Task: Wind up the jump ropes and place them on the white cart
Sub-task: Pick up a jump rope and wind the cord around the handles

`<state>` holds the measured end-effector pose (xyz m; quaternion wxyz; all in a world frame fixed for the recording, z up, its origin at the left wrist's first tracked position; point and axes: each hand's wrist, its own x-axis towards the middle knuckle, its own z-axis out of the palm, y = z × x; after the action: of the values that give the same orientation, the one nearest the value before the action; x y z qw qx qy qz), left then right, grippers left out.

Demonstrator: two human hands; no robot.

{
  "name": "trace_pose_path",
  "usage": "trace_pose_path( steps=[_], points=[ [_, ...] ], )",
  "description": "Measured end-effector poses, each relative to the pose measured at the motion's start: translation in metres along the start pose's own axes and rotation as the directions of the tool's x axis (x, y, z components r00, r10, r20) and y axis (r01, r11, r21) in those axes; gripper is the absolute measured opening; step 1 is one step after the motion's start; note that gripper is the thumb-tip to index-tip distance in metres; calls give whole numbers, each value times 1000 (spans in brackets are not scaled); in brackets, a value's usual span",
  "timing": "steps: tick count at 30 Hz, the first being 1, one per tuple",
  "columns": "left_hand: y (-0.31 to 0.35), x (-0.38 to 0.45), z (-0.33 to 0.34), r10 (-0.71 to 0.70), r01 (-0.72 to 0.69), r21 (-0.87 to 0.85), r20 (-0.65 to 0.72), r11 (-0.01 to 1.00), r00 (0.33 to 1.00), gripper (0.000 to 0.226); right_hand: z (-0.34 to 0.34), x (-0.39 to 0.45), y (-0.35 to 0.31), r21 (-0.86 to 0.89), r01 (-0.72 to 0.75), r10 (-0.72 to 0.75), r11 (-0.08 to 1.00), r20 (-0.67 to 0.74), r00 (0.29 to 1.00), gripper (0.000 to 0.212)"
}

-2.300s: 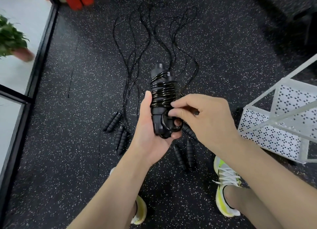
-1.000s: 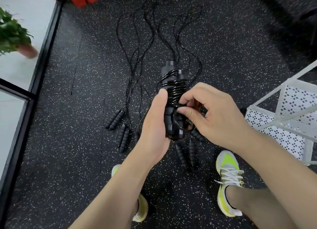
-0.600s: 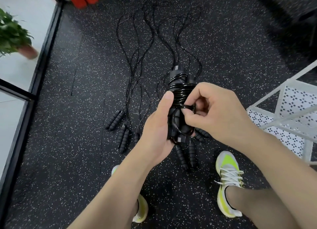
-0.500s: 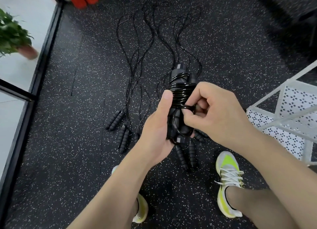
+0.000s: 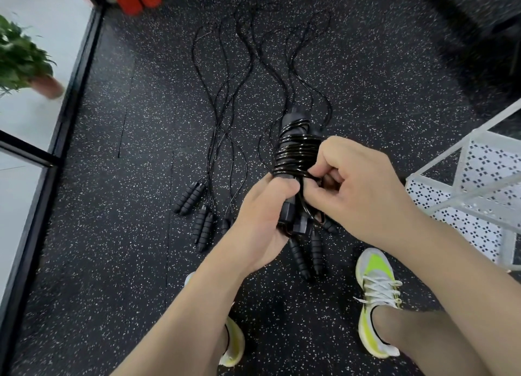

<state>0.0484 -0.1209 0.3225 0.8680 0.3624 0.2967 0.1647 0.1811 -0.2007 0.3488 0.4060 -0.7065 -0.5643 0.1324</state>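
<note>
Black cord is coiled tightly round a pair of handles, making a bundle (image 5: 296, 161) held between both hands. The left hand (image 5: 262, 220) grips its lower end, fingers curled round it. The right hand (image 5: 358, 189) pinches the last loop of cord against the coils, likely tucking it in. The bundle's long axis points away from the person, its top poking out beyond the fingers. The white cart (image 5: 462, 189) stands just right of the right hand, the nearer hand for setting it down. More ropes (image 5: 222, 116) lie unwound on the floor below and beyond the hands.
</note>
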Motion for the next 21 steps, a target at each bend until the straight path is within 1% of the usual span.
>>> trace_pose_path(
  steps=[2, 4, 7, 10, 11, 13, 15, 16, 18, 21],
  points=[
    [1, -2, 0, 15, -14, 12, -2, 1000, 1000, 39, -1, -3, 0, -21, 50, -51, 999, -17, 999, 18],
    [0, -4, 0, 25, -25, 27, -1, 999, 1000, 36, -2, -5, 2, -31, 75, -75, 997, 9, 997, 21],
    [-4, -5, 1, 24, -24, 44, 1, 999, 1000, 32, -6, -5, 6, -13, 76, -75, 997, 67, 995, 26],
    [-6, -4, 0, 38, -37, 71, -20, 997, 999, 34, -7, -4, 7, 36, 52, -57, 998, 146, 988, 25],
    [-5, -4, -1, 51, -48, 80, -30, 996, 998, 34, -7, -5, 8, 91, 16, -32, 996, 173, 984, 23],
    [0, -2, -5, 60, -55, 97, -54, 994, 997, 34, -6, -6, 7, 217, -101, 51, 971, 227, 972, 18],
    [5, 0, -9, 75, -62, 198, -61, 978, 995, 37, -6, -5, 6, 313, -243, 163, 918, 262, 951, 12],
    [6, 0, -12, 81, -62, 268, -59, 961, 995, 37, -5, -3, 6, 342, -311, 221, 887, 279, 935, 17],
    [5, 1, -19, 100, -68, 390, -63, 918, 993, 38, -6, 0, 7, 356, -412, 294, 839, 340, 893, 25],
    [3, 3, -27, 120, -69, 536, -61, 841, 991, 38, -7, 4, 10, 338, -494, 344, 801, 414, 843, 27]
  ],
)
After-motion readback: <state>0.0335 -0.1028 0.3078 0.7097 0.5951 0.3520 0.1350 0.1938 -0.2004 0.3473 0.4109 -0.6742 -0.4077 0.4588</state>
